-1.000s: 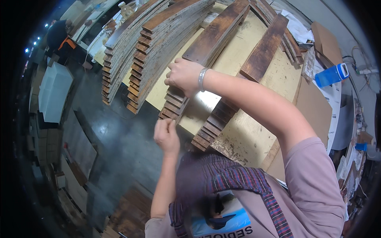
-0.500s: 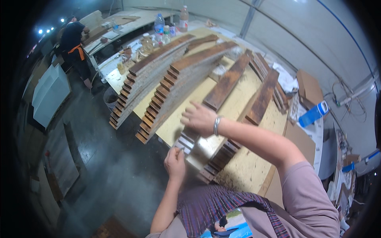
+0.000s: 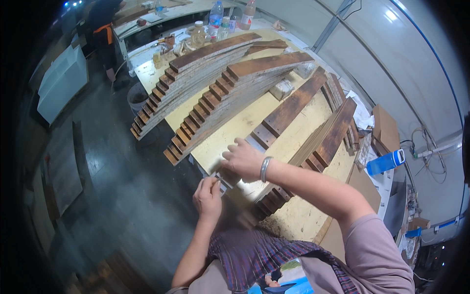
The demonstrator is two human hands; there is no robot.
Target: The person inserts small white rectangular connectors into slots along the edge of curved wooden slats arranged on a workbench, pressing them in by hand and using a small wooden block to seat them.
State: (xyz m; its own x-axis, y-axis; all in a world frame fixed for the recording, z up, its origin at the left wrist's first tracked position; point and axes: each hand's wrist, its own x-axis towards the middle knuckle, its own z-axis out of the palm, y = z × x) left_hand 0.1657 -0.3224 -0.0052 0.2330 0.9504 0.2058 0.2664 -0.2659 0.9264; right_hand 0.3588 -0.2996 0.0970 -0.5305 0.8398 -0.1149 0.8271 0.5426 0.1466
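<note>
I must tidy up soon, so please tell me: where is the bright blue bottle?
In the head view, the bright blue bottle is at the right, just below a piece of brown cardboard and right of the wooden boards.

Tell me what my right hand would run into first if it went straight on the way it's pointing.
Probably the nearer stepped stack of curved boards, beyond a strip of yellowish tabletop. Your right hand's height is unclear, so it might pass over.

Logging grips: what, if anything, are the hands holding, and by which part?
Can't tell: left hand and right hand are at the planks, grips unclear.
</note>
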